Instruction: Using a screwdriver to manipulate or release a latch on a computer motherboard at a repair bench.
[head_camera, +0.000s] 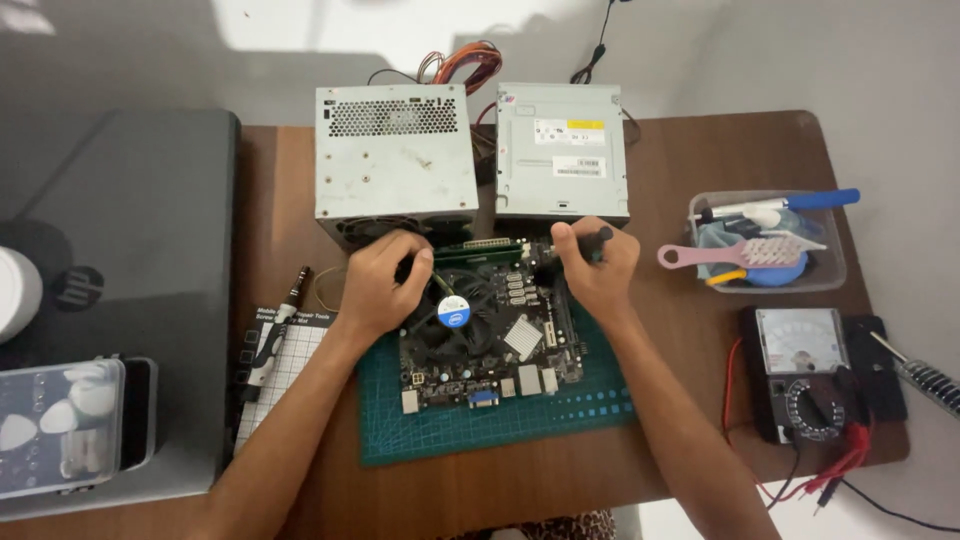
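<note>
While clamping together around a dark tool handle (598, 240) just above the middle of the frame, right-hand fingers (572, 243) pressing down at the upper right edge of the motherboard (490, 345); left-hand fingers (412, 262) curling in at the board's upper left corner, seemingly over something small and dark, though not possible to tell what, if anything, being pinched there. Right hand (598, 272) and left hand (380, 288) both working along the board's far edge. Judging progress from the layout: sitting flat on the green cutting mat (500, 415) at centre, with the round cooler fan (455, 310) and the small silver heatsink (522, 337) still seated, so looking like an early stage with most parts yet in place. Crowding close behind the hands, touching or nearly touching the board: a grey power supply (395, 160) and a pale optical drive (560, 150), leaving little room there. Lying unused at left, a precision screwdriver (268, 350) on a white card, beside a closed laptop (120, 260). Waiting at right, well apart, a clear tub of brushes (830, 270) and a multimeter (805, 370) with red and black leads.
</note>
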